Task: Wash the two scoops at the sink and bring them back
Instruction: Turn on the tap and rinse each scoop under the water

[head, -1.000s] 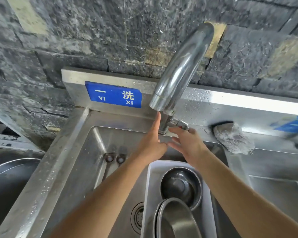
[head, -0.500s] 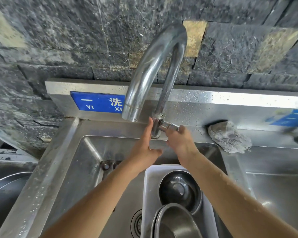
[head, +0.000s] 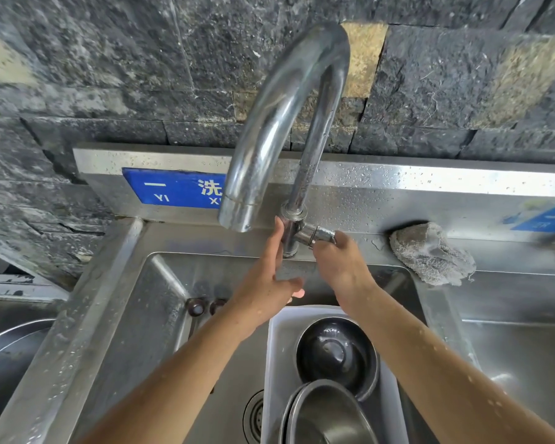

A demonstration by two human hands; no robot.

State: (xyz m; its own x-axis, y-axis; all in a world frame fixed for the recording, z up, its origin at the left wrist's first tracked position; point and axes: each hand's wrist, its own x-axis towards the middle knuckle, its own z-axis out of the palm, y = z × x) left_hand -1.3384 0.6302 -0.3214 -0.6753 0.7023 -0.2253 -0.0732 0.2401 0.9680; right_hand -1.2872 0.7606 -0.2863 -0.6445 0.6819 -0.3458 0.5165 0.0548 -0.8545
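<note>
Steel scoops [head: 335, 357] below fingers [head: 326, 248]

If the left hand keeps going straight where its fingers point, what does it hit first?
The left hand points up and away, fingertips already at the upright chrome stem of the curved tap. Going on, it would likely meet that stem first; past it stands the steel splashback. Depth is unclear.

Bowls [head: 335, 357] in tub [head: 277, 354] — in sink [head: 135, 315]

bare forearms (wet, sleeveless), bare hands [head: 269, 283]
</note>
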